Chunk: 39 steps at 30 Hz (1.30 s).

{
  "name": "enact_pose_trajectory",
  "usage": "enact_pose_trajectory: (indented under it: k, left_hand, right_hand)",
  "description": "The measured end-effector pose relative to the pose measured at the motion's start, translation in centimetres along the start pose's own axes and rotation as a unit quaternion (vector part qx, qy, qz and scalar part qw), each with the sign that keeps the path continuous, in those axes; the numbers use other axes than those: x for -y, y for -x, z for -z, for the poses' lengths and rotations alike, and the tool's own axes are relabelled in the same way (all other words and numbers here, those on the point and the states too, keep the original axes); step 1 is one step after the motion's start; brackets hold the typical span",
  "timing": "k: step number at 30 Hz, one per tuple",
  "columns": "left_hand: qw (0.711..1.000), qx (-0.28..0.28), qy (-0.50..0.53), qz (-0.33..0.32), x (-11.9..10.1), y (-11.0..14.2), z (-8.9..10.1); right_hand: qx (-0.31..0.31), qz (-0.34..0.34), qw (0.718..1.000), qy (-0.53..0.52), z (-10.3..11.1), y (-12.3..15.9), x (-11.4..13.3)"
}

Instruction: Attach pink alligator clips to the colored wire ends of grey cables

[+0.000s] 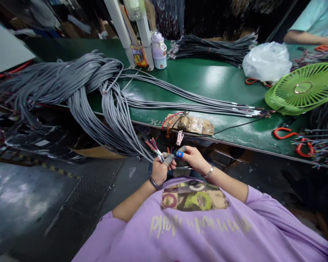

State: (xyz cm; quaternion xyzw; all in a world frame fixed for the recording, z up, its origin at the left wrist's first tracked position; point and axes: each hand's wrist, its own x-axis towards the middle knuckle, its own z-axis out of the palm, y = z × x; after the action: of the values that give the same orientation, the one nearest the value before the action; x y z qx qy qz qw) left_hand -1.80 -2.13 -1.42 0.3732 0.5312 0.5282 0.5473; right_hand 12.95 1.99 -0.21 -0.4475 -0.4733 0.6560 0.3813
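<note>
My left hand (161,169) is closed round the ends of several grey cables (135,140), with stripped coloured wires (152,145) fanning out above the fist. Close beside it, my right hand (192,158) pinches at the wire ends between thumb and finger; the exact piece in the pinch is too small to make out. Grey and blue wraps cover some fingertips on both hands. The held cables run up left into a large grey cable bundle (90,72) draped over the table edge. A pink clip (179,138) hangs just above my hands.
On the green table (207,82) lie more grey cables (191,95), a taped cardboard block (198,124), a purple bottle (159,51), a white plastic bag (268,62), a green fan (303,87) and red-handled scissors (285,133). A co-worker's arm (307,38) is at far right.
</note>
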Motion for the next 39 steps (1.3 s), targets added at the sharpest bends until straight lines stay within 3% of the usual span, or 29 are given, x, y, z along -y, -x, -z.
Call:
enact_pose_trajectory:
  k: [5, 9, 11, 15, 18, 21, 24, 27, 30, 33, 39]
  left_hand:
    - [1.0, -0.01, 0.02, 0.002, -0.2, -0.1, 0.0]
    - [0.999, 0.005, 0.032, 0.007, -0.3, -0.2, 0.3]
    - [0.999, 0.022, 0.038, 0.014, -0.6, -0.2, 0.5]
    - [0.995, 0.078, 0.051, 0.043, -1.4, -0.3, 0.8]
    - [0.989, 0.129, 0.049, 0.058, -2.0, -0.6, 0.8]
    - [0.984, 0.162, 0.041, 0.066, -2.6, -1.2, 0.8]
    - [0.98, 0.179, 0.046, 0.078, -3.1, -1.8, 0.6]
    - [0.974, 0.198, 0.056, 0.091, -3.4, -2.3, 0.4]
    - [0.969, 0.217, 0.061, 0.097, -3.3, -2.7, 0.0]
    - [0.967, 0.226, 0.064, 0.095, -2.9, -3.1, -0.2]
    - [0.968, 0.219, 0.071, 0.095, -2.5, -3.4, -0.5]
  right_hand:
    - [0.005, -0.001, 1.0, -0.003, 0.0, 0.3, -0.3]
    - [0.062, -0.022, 0.997, -0.026, 0.5, 0.3, -0.5]
    - [0.067, -0.041, 0.995, -0.066, 0.9, -0.1, -0.6]
    - [0.016, -0.12, 0.978, -0.172, 1.6, -1.7, 0.1]
    - [0.058, -0.164, 0.965, -0.198, 1.8, -3.0, 1.1]
    - [0.095, -0.117, 0.971, -0.185, 1.5, -3.7, 1.8]
    - [0.024, -0.005, 0.995, -0.101, 1.2, -3.9, 1.7]
    - [-0.049, 0.071, 0.996, -0.035, 0.9, -3.9, 1.2]
    - [0.0, 0.035, 0.993, -0.111, 0.6, -4.3, 0.8]
    - [0.063, -0.031, 0.971, -0.229, 0.4, -4.9, 0.6]
    - [0.045, -0.043, 0.949, -0.31, 0.1, -5.5, 0.2]
